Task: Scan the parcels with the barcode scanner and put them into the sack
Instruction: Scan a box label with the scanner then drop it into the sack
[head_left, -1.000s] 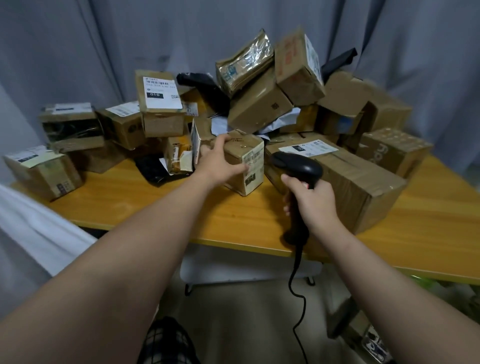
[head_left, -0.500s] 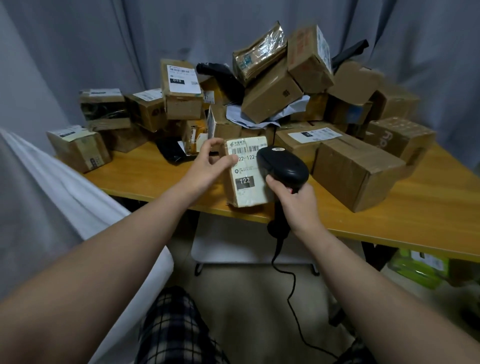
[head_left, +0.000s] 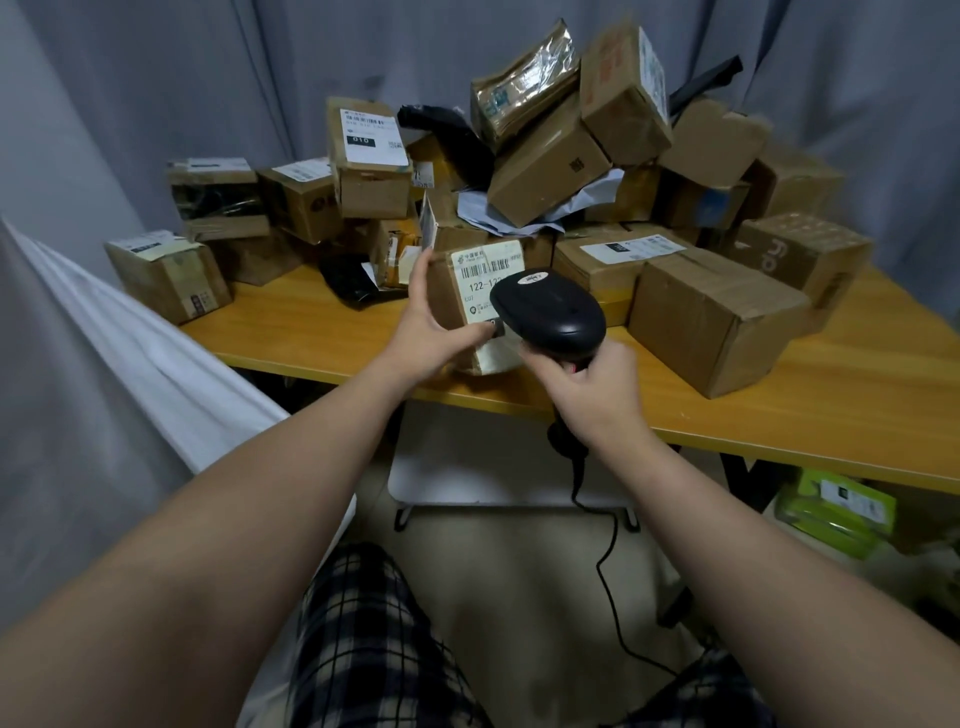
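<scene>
Left hand grips a labelled parcel, right hand grips the barcode scanner so close its head may block the barcode.

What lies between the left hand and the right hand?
Head view: the parcel, held by the left hand, and the scanner, gripped by the right hand.

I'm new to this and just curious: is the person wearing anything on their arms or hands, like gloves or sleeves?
No. The left hand and right hand are bare: no gloves, rings or watch show. Both forearms are bare too, no sleeves in view. Dark-and-pale checked cloth covers the lap.
</scene>
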